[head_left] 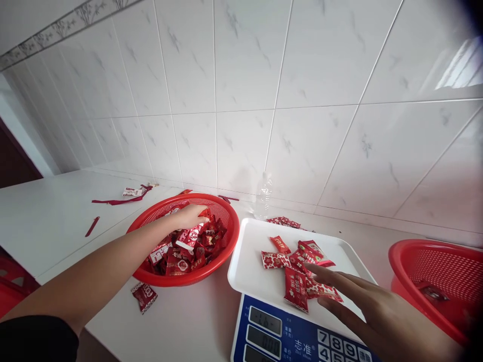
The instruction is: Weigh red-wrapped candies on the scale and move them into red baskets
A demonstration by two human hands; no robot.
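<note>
My left hand (190, 216) reaches into a red perforated basket (228, 254) heaped with small red wrapped snack packets (179, 261). Its thumb and forefinger close around the edge of a red packet; the other fingers are mostly hidden. Over the white weighing tray (249, 251) my right hand (373, 306) hovers with fingers stretched and apart, holding nothing. Several snack packets (296, 289) lie in a loose pile on the tray, close to the right fingertips. The tray sits on a blue digital scale (289, 334) with number keys and small displays.
Another red basket (405, 256) stands at the right with a dark item inside. A clear bottle (263, 196) is against the tiled wall. One loose packet (144, 296) lies before the left basket; a dark red ribbon (124, 200) and more packets (285, 221) rest near the wall.
</note>
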